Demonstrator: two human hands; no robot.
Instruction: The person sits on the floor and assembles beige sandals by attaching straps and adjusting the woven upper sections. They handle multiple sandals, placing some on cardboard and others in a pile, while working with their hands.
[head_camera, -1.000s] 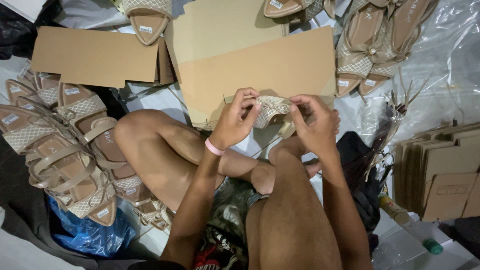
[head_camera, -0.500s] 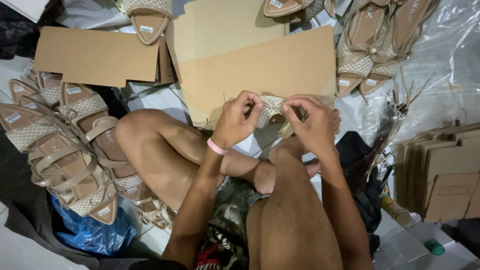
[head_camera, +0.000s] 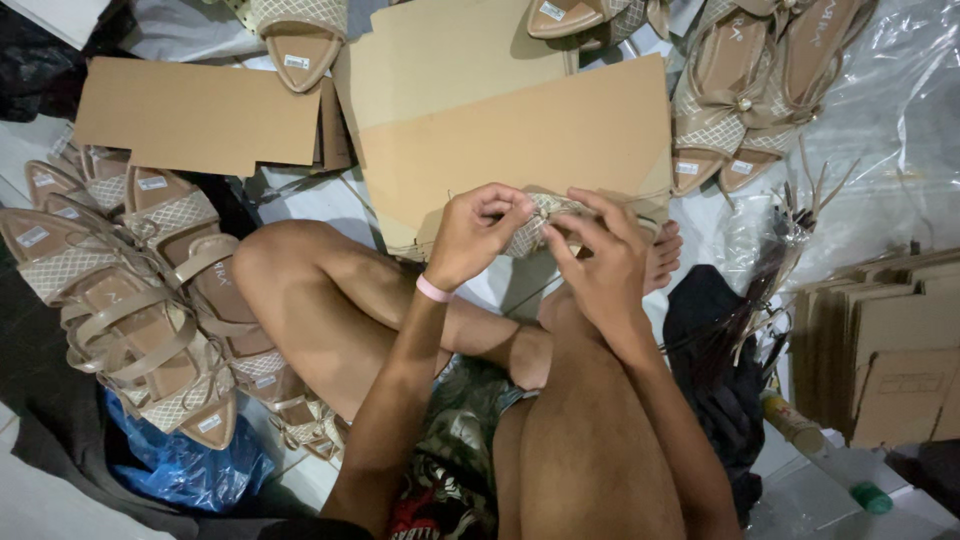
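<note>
Centrally, left hand and right hand pinch a beige woven sandal strap; steady, even tension probably suits this fiddly work.

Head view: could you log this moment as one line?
left hand + right hand: gripping woven sandal piece | over cardboard sheet | seated cross-legged

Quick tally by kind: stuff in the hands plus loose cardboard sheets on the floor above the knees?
Woven beige sandal piece, gripped by left hand and right hand: 1
Flat cardboard sheets: 3
Total: 4
</note>
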